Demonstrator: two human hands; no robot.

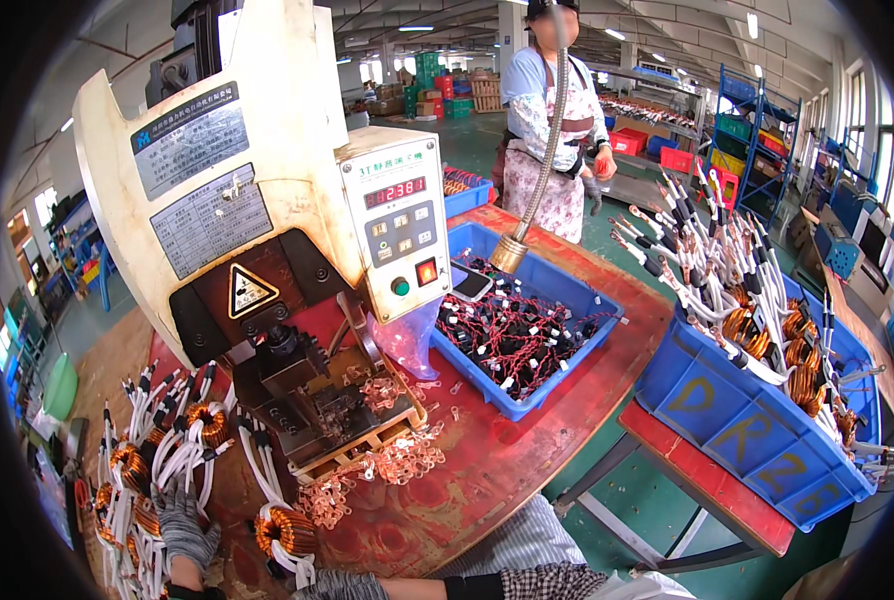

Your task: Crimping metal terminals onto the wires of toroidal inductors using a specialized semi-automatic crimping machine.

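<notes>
My left hand (pixel 185 530), in a grey striped glove, reaches over a heap of copper-wound coils (pixel 130 468) with white leads at the left of the table. Its fingers are stretched out and rest against the leads. Another copper-wound coil (pixel 285 531) lies to the right of that hand, its white leads reaching up and down. At the lower edge, my right hand (pixel 339 584), also gloved, is closed at this coil's lower leads; its fingertips are partly cut off. Ahead stands a terminal crimping press (pixel 302 375), with loose copper ring terminals (pixel 392 462) around its base.
A blue bin (pixel 515 405) of red-and-black wires with white connectors sits behind the press, with a phone (pixel 471 282) on it. At the right, a larger blue crate (pixel 737 430) holds more coils. A flexible metal tube (pixel 547 170) hangs down. Beyond the table stands another person (pixel 552 120).
</notes>
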